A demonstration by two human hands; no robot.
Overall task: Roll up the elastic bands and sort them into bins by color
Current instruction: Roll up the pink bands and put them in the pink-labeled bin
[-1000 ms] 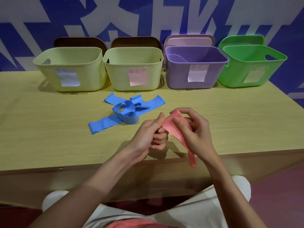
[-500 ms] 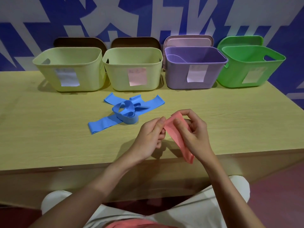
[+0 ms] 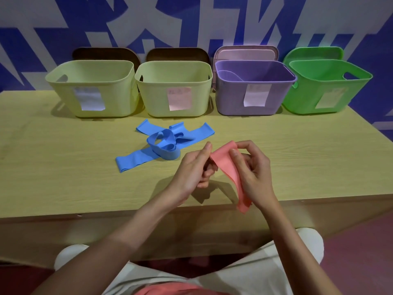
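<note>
- While both hands work above the near edge of the table (image 3: 63, 188), the pink band (image 3: 231, 167) has been drawn up shorter than it was a second ago: its hanging tail then reached lower past the table's edge and now ends just below the right wrist.
- The right hand (image 3: 253, 173) has its grip closed on the band's top end, thumb and forefinger pinching the fold at the highest point, with the tail trailing down across its palm side.
- The left hand (image 3: 195, 167) has shifted from pressing a straight finger against the band to a closer hold; its fingers curl toward the band's left edge, apparently pinching it, though the contact is partly hidden.
- This reads as the start of the roll: only the first turn seems formed, and most of the length is still loose.
- Beyond the grip and to its left, the blue bands (image 3: 165, 143) lie tangled and unrolled on the table.
- Farther beyond, the yellow bin with the pink label (image 3: 174, 90) stands nearly straight ahead, the likely destination.
</note>
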